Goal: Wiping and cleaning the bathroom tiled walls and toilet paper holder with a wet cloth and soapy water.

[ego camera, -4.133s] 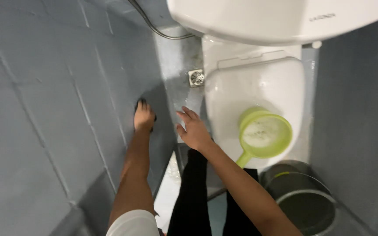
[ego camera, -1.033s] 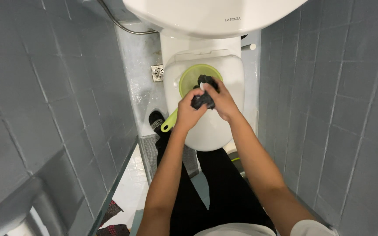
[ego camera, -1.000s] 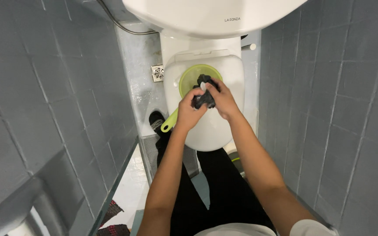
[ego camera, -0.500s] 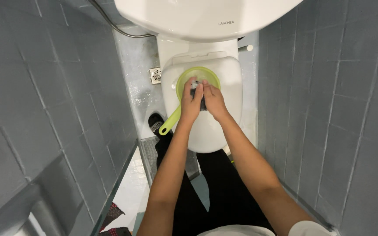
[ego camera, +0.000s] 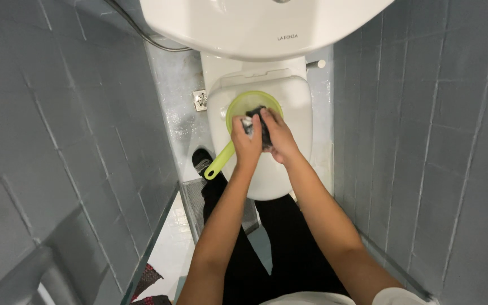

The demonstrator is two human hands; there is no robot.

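My left hand [ego camera: 247, 142] and my right hand [ego camera: 275, 135] are pressed together around a dark wet cloth [ego camera: 257, 123]. They hold it over a lime green plastic dipper [ego camera: 243, 106] that rests on the shut white toilet lid [ego camera: 289, 101]. The dipper's handle [ego camera: 219, 162] sticks out to the lower left, under my left wrist. Most of the cloth is hidden between my fingers.
A white cistern [ego camera: 255, 25] fills the top of the view. Grey tiled walls [ego camera: 63, 130] close in on both sides. A small metal valve [ego camera: 200, 100] sits on the wall left of the toilet. My black-clad legs [ego camera: 278, 243] and a dark shoe [ego camera: 201, 160] stand on the wet floor.
Four seconds ago my hands were apart, the left one on the wall. Since then both have come together on the cloth over the dipper and keep squeezing it there.
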